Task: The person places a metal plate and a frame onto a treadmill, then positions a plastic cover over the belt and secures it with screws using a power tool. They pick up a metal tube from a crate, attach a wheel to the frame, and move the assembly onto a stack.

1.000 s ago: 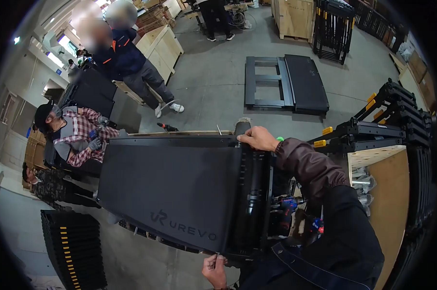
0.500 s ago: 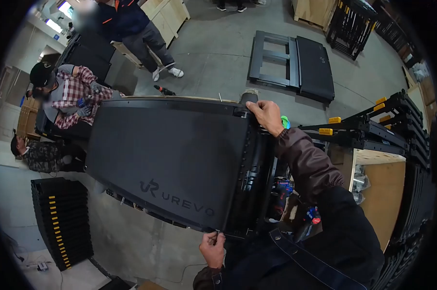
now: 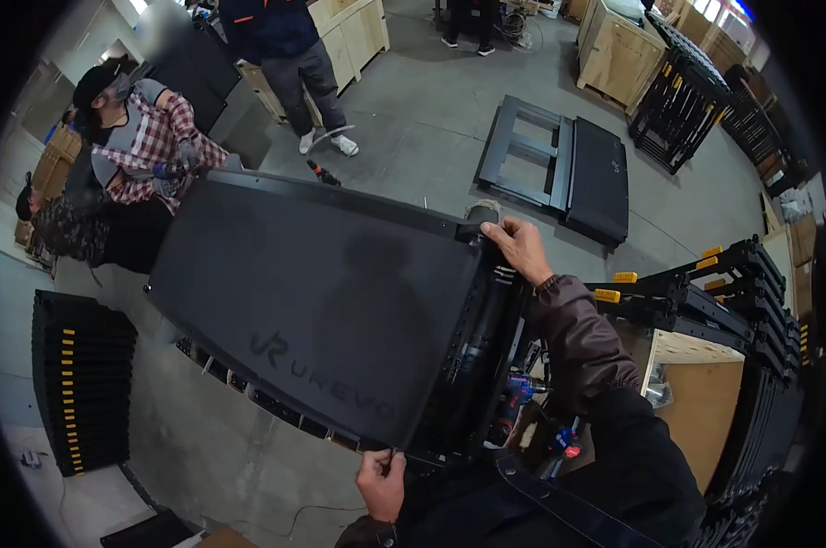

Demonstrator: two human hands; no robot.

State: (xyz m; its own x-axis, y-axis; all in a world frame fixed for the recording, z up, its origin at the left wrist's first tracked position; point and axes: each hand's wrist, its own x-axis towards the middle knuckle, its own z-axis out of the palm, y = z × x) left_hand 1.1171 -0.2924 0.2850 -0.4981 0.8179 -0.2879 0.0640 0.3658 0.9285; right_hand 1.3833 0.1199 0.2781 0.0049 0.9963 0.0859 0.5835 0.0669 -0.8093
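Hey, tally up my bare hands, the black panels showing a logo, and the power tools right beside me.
Bare hands: 2 (left hand, right hand)
Black logo panels: 2 (UREVO panel, floor panel)
Power tools beside you: 2 (blue drill, blue-and-red tool)
Total: 6

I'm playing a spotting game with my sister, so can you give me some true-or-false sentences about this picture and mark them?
1. The right hand is at a corner of the big black board. True.
2. The left hand is far from the board. False: it is at the board's edge.
3. The board's lettering says UREVO. True.
4. The person in the checked shirt has bare hands. False: they wear grey gloves.
5. The black stack on the left has yellow bits. True.
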